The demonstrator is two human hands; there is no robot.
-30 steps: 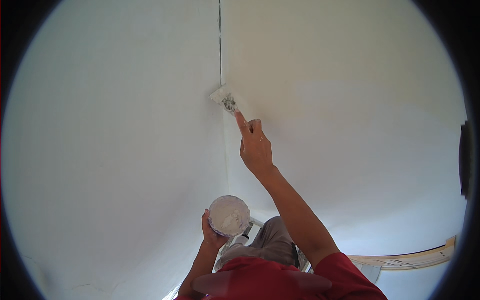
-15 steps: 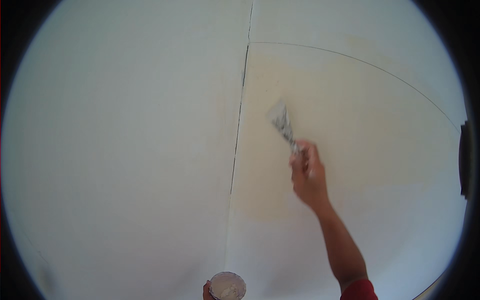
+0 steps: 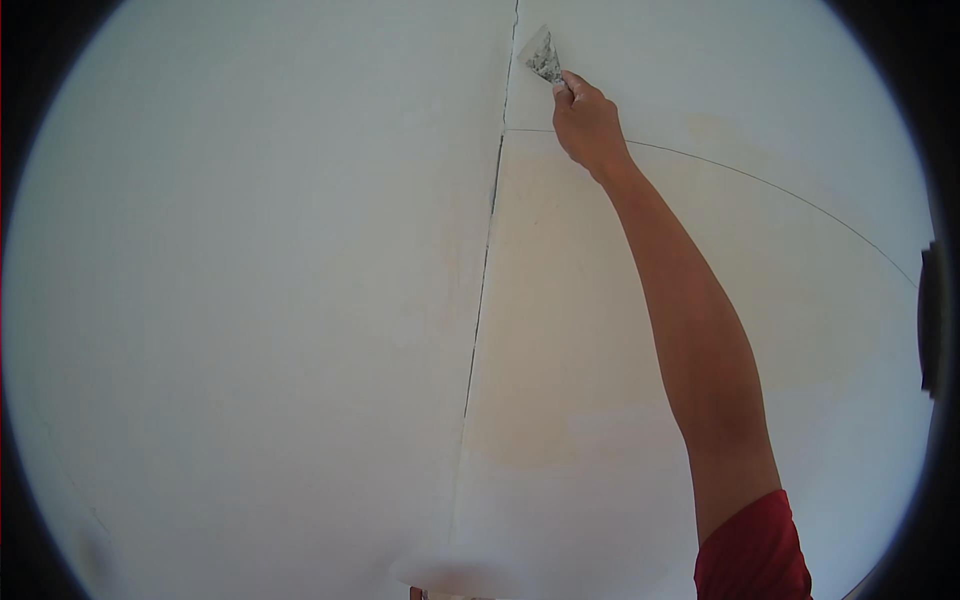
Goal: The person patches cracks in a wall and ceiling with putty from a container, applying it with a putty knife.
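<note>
My right hand (image 3: pixel 588 122) is closed round the handle of a putty knife (image 3: pixel 545 57). The knife's blade, smeared with pale and dark residue, points up and left. It is just right of the vertical crack (image 3: pixel 484 270), near the top of the view; whether it touches the wall I cannot tell. At the lower edge only a sliver of my left hand (image 3: pixel 416 593) shows, beside a sliver of the tub's rim (image 3: pixel 475 598). A pale blur covers most of this spot, and the paste in the tub is hidden.
The pale wall (image 3: pixel 250 280) fills the view, with a yellowish patch (image 3: pixel 540 330) right of the crack. A thin curved line (image 3: pixel 760 178) runs right from the crack. A dark object (image 3: pixel 930 322) stands at the right rim.
My right hand has moved up with the putty knife, from the yellowish patch to above the curved line. The wall sits lower in view, and the tub has mostly dropped out at the bottom.
</note>
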